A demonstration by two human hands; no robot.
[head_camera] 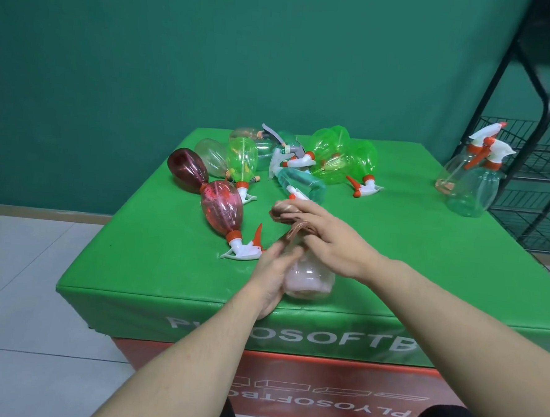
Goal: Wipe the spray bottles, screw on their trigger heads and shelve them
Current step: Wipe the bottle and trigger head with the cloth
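Observation:
A clear, pale pink spray bottle (309,279) lies near the front edge of the green padded box (154,265). My left hand (274,272) grips its side from the left. My right hand (325,235) presses a brown cloth (283,213) over the bottle's neck end, fingers curled round the cloth. Whether this bottle has a trigger head is hidden by the cloth and hands. A red bottle (222,208) with a white and orange trigger head (244,248) lies just left of my hands.
Several green, clear, teal and dark red bottles (344,161) lie piled at the back of the box. Two clear bottles with trigger heads (471,185) stand at its right edge, next to a black wire shelf rack (533,179). Grey floor lies to the left.

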